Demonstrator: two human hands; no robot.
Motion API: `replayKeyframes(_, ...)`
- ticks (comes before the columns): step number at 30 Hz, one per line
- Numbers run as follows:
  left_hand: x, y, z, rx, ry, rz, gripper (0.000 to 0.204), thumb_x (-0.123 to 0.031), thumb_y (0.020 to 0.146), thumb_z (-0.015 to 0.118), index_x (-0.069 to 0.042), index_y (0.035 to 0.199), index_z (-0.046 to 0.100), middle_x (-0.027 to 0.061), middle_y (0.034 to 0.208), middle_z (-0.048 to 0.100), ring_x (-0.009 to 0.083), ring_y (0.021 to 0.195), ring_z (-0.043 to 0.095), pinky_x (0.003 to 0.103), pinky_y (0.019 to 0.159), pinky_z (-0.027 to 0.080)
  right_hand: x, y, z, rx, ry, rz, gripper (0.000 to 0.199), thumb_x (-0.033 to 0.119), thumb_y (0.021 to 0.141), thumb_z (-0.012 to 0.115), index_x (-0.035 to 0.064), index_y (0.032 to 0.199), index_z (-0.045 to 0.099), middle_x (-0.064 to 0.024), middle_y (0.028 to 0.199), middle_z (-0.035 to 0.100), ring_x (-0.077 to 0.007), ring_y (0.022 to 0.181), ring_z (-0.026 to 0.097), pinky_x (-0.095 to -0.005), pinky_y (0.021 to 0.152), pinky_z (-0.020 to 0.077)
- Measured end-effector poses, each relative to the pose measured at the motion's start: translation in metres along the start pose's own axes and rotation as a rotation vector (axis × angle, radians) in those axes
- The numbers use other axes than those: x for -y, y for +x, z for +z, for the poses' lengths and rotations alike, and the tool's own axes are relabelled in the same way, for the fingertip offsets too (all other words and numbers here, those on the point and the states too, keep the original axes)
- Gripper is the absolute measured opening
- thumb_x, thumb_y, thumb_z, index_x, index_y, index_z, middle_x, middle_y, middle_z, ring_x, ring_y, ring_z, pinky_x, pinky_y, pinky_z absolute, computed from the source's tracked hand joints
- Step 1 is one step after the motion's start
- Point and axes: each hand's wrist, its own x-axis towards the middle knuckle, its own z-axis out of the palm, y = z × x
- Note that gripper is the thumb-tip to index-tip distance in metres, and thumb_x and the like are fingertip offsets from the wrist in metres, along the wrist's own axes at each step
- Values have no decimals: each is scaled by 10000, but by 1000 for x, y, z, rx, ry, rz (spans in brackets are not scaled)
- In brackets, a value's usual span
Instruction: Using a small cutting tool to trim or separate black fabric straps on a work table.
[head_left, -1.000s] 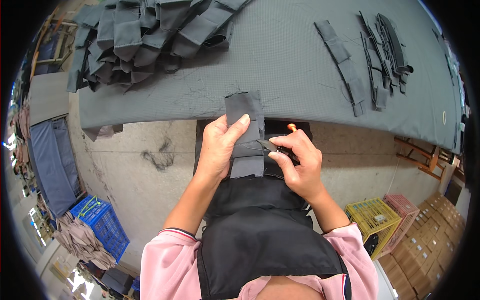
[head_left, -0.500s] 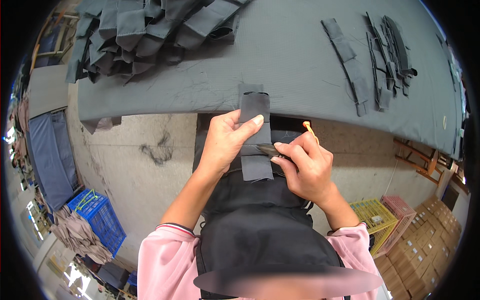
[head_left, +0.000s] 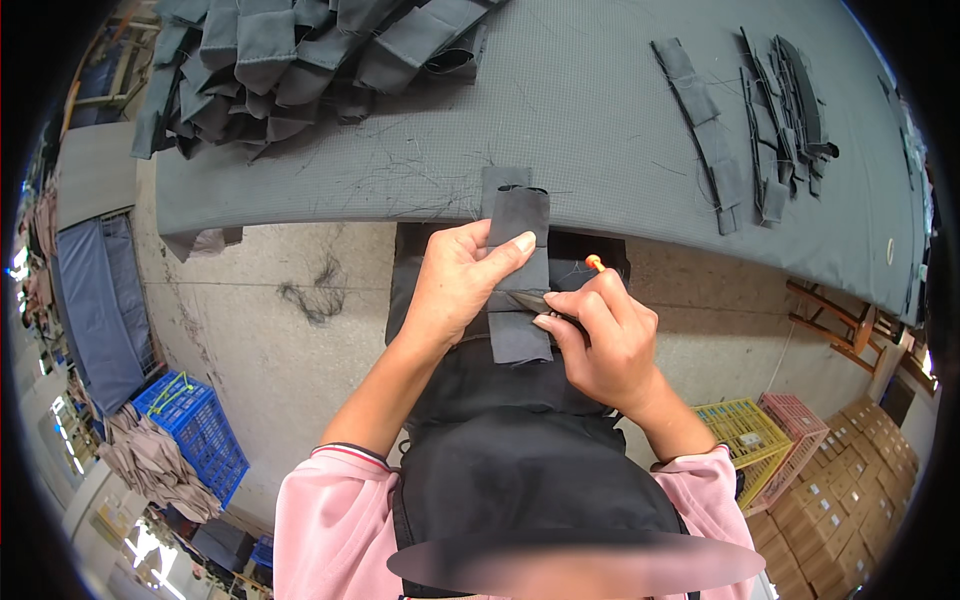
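A grey sewn fabric strip (head_left: 521,336) hangs over the near edge of the table, above my lap. My left hand (head_left: 460,275) is closed on it, thumb on top and fingers underneath. My right hand (head_left: 607,335) grips a pair of thread snips (head_left: 530,301), whose dark blades lie across the strip at a cross seam just below my left thumb. An orange cord end (head_left: 595,263) sticks up from behind the right fingers. Most of the snips' body is hidden in the palm.
A large heap of similar grey strips (head_left: 270,65) lies at the table's far left. More narrow strips (head_left: 790,115) lie at the right of the grey-covered table (head_left: 580,120), with loose threads about. Crates flank me: blue (head_left: 200,430) left, yellow (head_left: 742,440) right, beside stacked cartons (head_left: 850,490).
The strip and both hands have shifted very slightly in the picture. The orange cord end has swung a little left. Both grips are the same.
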Motion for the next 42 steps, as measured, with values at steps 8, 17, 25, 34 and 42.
replayKeyframes(8, 1, 3, -6, -7, 31, -13, 222, -135, 848, 655, 54, 964, 642, 34, 872, 654, 57, 795, 577, 211, 716, 466, 4, -1, 1, -70, 96, 84, 232, 65, 656, 762, 35, 830, 611, -75, 714, 525, -221, 563, 543, -301, 510, 457)
replayKeyframes(17, -22, 4, -13, 581, -545, 276, 189, -116, 858, 649, 30, 960, 585, 15, 810, 593, 70, 732, 537, 241, 668, 449, -28, -8, -8, -221, 794, 703, 290, 27, 729, 740, 23, 962, 568, 18, 781, 438, -50, 654, 437, -190, 609, 383)
replayKeyframes(25, -95, 14, -5, 339, 387, 886, 285, -241, 752, 670, 24, 837, 609, 115, 760, 605, 213, 702, 579, 274, 668, 451, -78, 22, -66, -392, 54, 383, 138, 15, 843, 609, 11, 980, 627, -84, 802, 594, -157, 673, 592, -280, 622, 492)
replayKeyframes(34, -179, 54, -77, -476, 1699, 1071, 270, -307, 917, 544, -74, 1045, 590, 52, 1216, 564, 263, 1206, 468, 511, 1075, 186, -167, 60, -103, -101, -339, 803, 401, 305, 700, 779, 49, 924, 566, -107, 976, 596, -303, 920, 617, -431, 760, 480)
replayKeyframes(42, -124, 40, 2, -472, 973, 1223, 238, -20, 805, 630, -40, 1041, 608, 98, 1075, 595, 235, 1022, 556, 356, 882, 440, -122, 68, -80, -273, 188, 697, 286, 77, 669, 654, 39, 744, 381, -18, 661, 384, -101, 641, 358, -270, 565, 382)
